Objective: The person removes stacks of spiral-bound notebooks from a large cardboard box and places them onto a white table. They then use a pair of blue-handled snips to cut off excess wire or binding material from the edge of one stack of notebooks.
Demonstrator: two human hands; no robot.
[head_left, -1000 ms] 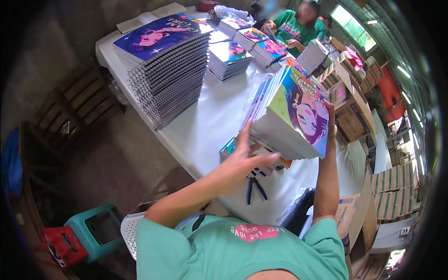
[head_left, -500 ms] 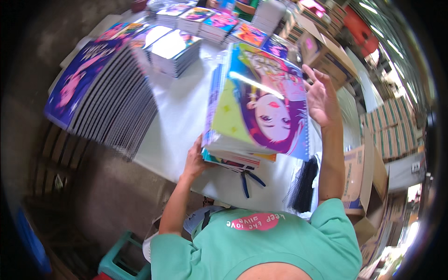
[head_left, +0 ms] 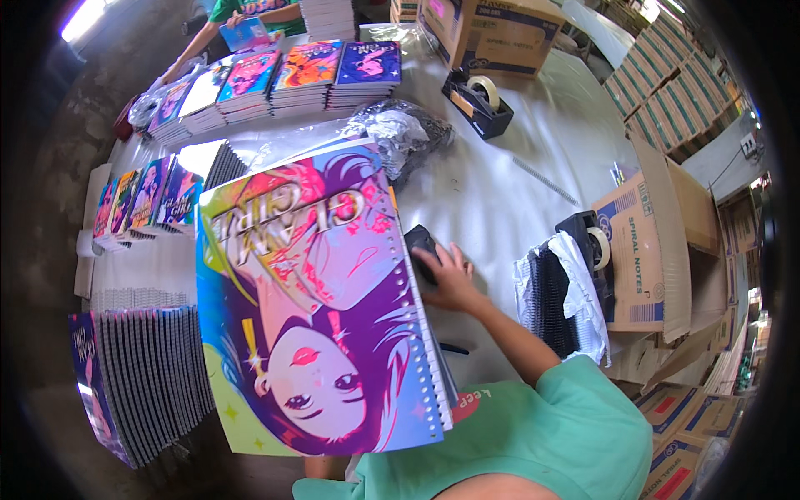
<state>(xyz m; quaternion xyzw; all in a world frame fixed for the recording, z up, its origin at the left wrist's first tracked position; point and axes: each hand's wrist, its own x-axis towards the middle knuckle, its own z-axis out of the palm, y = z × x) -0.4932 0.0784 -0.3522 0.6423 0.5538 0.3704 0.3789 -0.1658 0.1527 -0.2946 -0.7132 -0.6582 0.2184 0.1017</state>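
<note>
A tall stack of punched notebook covers and pages (head_left: 308, 308) fills the middle, topped by a colourful cover with a drawn figure, upside down to me. Its right edge has a row of holes with no coil through them. Of my left arm only a piece (head_left: 325, 467) shows below the stack; the hand itself is hidden behind it. Just right of the stack, my right hand (head_left: 448, 273) has its fingers around a dark black object (head_left: 422, 248), whose kind I cannot make out. A bit of a dark tool handle (head_left: 454, 348) shows beside the stack.
Coil-bound notebooks (head_left: 150, 367) stand in a row at left. Piles of notebooks (head_left: 304, 75) line the far side, near another person's arm (head_left: 196, 50). Tape dispensers (head_left: 479, 100), crumpled plastic (head_left: 400, 137), black coils (head_left: 550, 300) and cardboard boxes (head_left: 633, 258) lie to the right.
My view has turned, and the stack now looms larger and further left. My right hand has left the stack's right edge for the black object. The left hand has gone out of sight.
</note>
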